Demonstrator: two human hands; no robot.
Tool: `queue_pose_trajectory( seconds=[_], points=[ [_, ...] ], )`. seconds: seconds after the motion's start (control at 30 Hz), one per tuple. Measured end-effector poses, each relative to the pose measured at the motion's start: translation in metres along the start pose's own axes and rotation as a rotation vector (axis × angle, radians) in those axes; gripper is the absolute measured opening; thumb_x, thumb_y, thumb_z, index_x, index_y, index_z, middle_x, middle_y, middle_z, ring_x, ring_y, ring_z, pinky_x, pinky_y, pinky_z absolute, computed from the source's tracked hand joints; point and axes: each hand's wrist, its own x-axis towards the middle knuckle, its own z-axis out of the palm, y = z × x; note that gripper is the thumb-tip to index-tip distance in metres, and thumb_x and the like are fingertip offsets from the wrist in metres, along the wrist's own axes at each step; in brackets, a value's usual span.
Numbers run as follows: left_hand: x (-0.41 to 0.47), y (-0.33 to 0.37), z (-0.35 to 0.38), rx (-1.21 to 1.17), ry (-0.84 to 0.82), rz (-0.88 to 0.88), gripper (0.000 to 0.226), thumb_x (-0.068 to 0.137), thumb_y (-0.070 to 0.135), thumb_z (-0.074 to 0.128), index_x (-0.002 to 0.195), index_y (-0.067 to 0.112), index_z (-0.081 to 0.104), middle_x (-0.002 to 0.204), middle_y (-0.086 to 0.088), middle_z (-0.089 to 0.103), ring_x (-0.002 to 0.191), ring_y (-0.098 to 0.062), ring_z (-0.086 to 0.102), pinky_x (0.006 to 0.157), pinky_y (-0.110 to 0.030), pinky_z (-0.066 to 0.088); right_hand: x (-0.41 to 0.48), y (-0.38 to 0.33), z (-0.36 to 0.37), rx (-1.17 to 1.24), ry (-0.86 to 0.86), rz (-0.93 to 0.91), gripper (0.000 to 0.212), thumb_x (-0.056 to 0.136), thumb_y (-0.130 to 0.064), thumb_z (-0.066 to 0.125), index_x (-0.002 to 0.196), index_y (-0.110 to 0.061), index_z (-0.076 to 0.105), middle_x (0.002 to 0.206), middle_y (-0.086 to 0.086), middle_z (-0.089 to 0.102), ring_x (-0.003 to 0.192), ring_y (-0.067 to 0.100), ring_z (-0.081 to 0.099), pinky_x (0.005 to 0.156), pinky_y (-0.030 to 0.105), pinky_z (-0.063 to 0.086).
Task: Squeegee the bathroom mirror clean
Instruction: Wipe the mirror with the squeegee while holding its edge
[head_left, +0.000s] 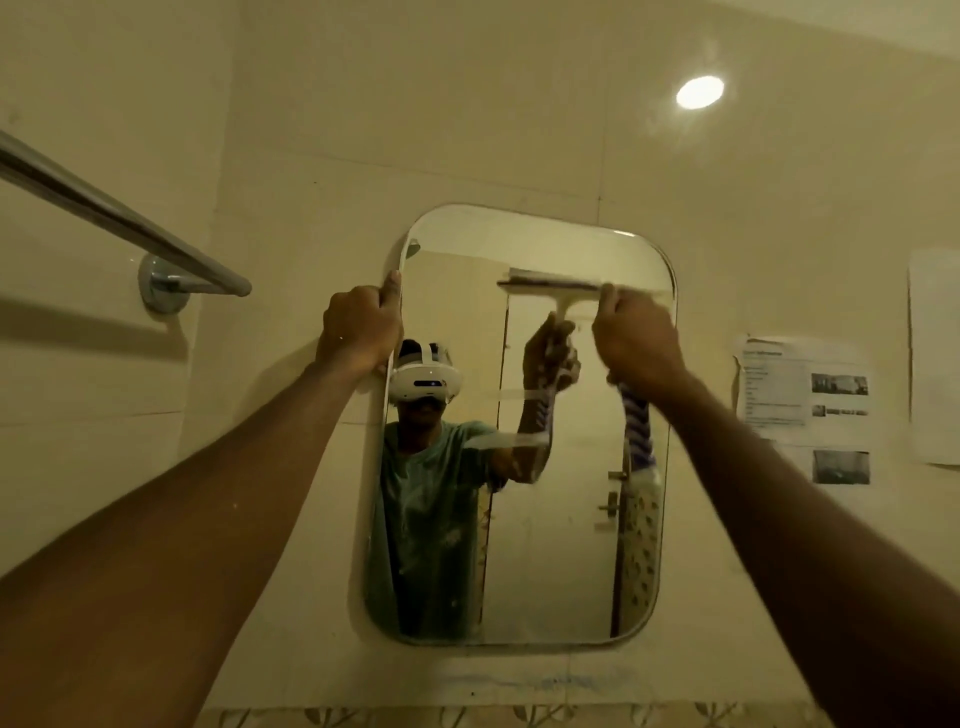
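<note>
A frameless mirror (561, 545) with rounded corners hangs on the tiled wall ahead. My left hand (358, 330) grips its upper left edge, thumb on the glass rim. My right hand (636, 335) is shut on a squeegee (550, 286) with a white head and a blue-and-white striped handle that sticks out below my fist. The blade lies level against the glass near the mirror's upper right. Smears and water streaks show on the lower glass. The mirror reflects a person in a green shirt with a headset.
A chrome towel rail (119, 221) juts from the left wall at shoulder height. Printed paper sheets (810, 395) are stuck to the wall right of the mirror. A round ceiling lamp reflects in the tiles (700, 92). A patterned tile strip (467, 717) runs below.
</note>
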Motion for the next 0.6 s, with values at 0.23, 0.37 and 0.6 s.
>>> queue_pose_trajectory(
  seconds=[0.23,0.37,0.6],
  points=[
    [0.015,0.01,0.01,0.006,0.12,0.053,0.055,0.101,0.046,0.03,0.085,0.006,0.064,0.073,-0.008,0.06,0.067,-0.021,0.051,0.061,-0.031,0.035,0.042,-0.014,-0.011,-0.214,-0.077,0.005,0.025,0.101,-0.022,0.035,0.09,-0.008,0.051,0.069,0.006,0.057,0.037,0.01,0.059,0.028,0.018,0.043],
    [0.015,0.004,0.016,0.038,0.177,0.14,0.052,0.102,0.042,0.031,0.086,0.004,0.062,0.079,-0.017,0.067,0.066,-0.028,0.056,0.061,-0.032,0.036,-0.036,0.03,0.016,-0.027,-0.114,0.072,0.041,0.102,-0.034,0.035,0.072,-0.014,0.054,0.052,0.0,0.056,0.027,0.002,0.049,0.028,0.011,0.035],
    [0.012,0.003,0.015,0.072,0.208,0.209,0.053,0.103,0.038,0.031,0.089,-0.001,0.064,0.081,-0.023,0.069,0.074,-0.041,0.064,0.064,-0.036,0.042,-0.041,0.024,0.011,-0.082,-0.117,0.036,0.044,0.102,-0.033,0.036,0.067,-0.014,0.054,0.05,-0.001,0.053,0.026,-0.002,0.047,0.026,0.007,0.029]
  ],
)
